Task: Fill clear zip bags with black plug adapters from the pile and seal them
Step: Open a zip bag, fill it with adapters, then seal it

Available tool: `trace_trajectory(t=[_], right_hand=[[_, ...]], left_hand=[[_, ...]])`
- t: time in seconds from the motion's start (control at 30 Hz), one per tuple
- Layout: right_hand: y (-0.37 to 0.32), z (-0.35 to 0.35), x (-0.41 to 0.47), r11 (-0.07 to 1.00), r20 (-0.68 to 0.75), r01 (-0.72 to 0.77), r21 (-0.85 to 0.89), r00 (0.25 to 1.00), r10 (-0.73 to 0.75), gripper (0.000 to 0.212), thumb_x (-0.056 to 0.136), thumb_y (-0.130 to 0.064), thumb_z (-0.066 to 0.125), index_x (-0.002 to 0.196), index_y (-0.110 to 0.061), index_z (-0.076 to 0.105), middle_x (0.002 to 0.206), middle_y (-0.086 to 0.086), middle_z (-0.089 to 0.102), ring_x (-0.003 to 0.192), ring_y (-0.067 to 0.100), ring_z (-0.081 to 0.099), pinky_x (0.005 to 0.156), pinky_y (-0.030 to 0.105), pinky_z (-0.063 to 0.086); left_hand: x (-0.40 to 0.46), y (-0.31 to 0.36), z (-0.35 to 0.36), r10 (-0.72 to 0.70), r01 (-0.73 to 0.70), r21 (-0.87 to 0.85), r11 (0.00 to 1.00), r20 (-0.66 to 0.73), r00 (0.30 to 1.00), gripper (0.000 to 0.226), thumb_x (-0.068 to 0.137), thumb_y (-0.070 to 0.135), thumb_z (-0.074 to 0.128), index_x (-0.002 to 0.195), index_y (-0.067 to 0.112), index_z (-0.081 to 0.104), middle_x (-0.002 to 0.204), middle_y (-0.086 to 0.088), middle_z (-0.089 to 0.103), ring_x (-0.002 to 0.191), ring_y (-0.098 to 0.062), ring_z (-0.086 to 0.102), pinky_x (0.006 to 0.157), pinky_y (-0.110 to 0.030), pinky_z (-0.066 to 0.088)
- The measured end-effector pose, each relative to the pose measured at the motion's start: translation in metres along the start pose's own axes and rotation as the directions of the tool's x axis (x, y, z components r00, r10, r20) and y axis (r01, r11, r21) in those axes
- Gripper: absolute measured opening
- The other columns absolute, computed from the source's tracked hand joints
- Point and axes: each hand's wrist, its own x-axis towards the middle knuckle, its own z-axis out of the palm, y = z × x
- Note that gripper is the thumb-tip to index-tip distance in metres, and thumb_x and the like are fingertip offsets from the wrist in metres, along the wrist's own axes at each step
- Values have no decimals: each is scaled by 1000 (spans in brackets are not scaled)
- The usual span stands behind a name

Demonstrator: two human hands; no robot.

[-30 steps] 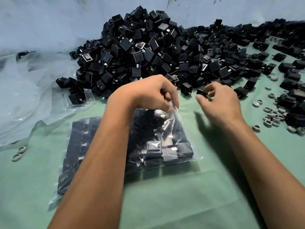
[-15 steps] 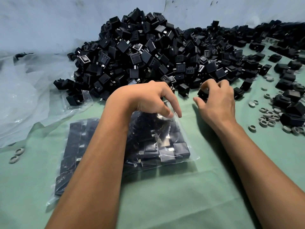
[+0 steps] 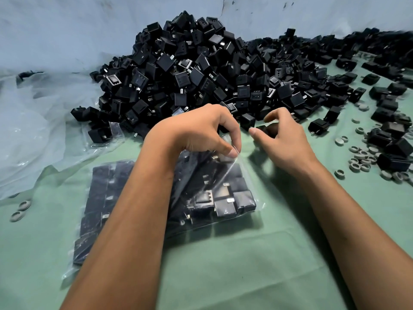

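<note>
Left hand (image 3: 199, 130) pinches bag (image 3: 225, 193) mouth; right hand (image 3: 283, 139) holds adapter (image 3: 267, 129).

I read this as a small packing workshop, a hand-assembly spot, not a home. Beyond my hands a huge heap of identical black plug adapters (image 3: 201, 70) rises against a bare, stained wall (image 3: 67, 30). They lie on a green cloth (image 3: 245, 265) spread as the work surface. Left of my grip sit loose clear plastic sheets (image 3: 33, 130); off to the right, scattered grey rubber rings (image 3: 362, 162) lie among more adapters.
</note>
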Motion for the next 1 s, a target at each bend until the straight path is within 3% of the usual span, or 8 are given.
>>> trace_trajectory(t=[0.13,0.2,0.33,0.5,0.6,0.7,0.83,1.0], right_hand=[[-7,1,-1,955,142,14,298,988,-59,14,98,-31,70,101,-17,70,89,1,72,68,13,72,57,24,50],[-9,1,-1,918,202,-35,394,978,-49,23,105,-29,60,100,-8,70,78,5,70,57,15,65,45,22,42],[-15,-2,-4,913,310,-116,391,951,-11,35,112,-28,44,103,-1,64,63,-2,70,43,16,56,40,19,35],[-18,-8,-12,912,544,-167,374,836,-70,28,108,-25,52,94,-9,69,62,-4,62,45,12,53,36,17,31],[-17,-9,-13,947,567,-143,289,822,-49,28,104,-29,60,95,-2,64,55,-10,55,42,7,46,41,21,30],[-17,-8,-14,920,609,-186,346,790,-69,28,105,-24,58,90,-1,61,59,1,48,44,10,49,39,20,32],[-16,-13,-14,912,674,-172,373,725,-139,19,104,-12,59,90,-5,71,66,9,56,51,12,57,41,19,43],[-16,-14,-12,914,640,-80,399,737,-215,5,93,-7,73,92,-2,74,74,13,70,52,10,58,42,20,41]], left_hand=[[1,-3,-1,32,-31,13,999,-87,996,12,78,23,88,85,28,80,114,2,62,112,-8,56,104,-38,45],[2,-5,-2,40,-37,25,999,-111,993,10,80,25,88,85,29,80,114,3,61,116,-10,53,107,-41,42],[3,-6,-2,43,-39,34,999,-129,991,9,80,26,87,87,28,80,112,3,63,114,-10,55,106,-39,42],[1,-4,-1,14,-14,-4,1000,-66,998,16,78,14,86,87,25,78,101,5,69,98,-9,64,92,-37,53],[1,-4,-1,17,-18,-14,1000,-41,999,19,78,15,88,86,29,77,97,10,69,90,-4,63,83,-31,54],[1,-5,-2,23,-24,-22,999,-25,999,21,77,14,88,87,29,76,94,10,69,84,-2,62,79,-31,53],[1,-5,-2,20,-21,-15,1000,-14,1000,19,78,17,88,89,28,76,88,13,68,73,3,59,74,-31,53],[1,-6,-3,45,-47,-32,998,-42,998,13,80,23,88,84,23,76,62,24,56,53,6,48,55,-14,37]])
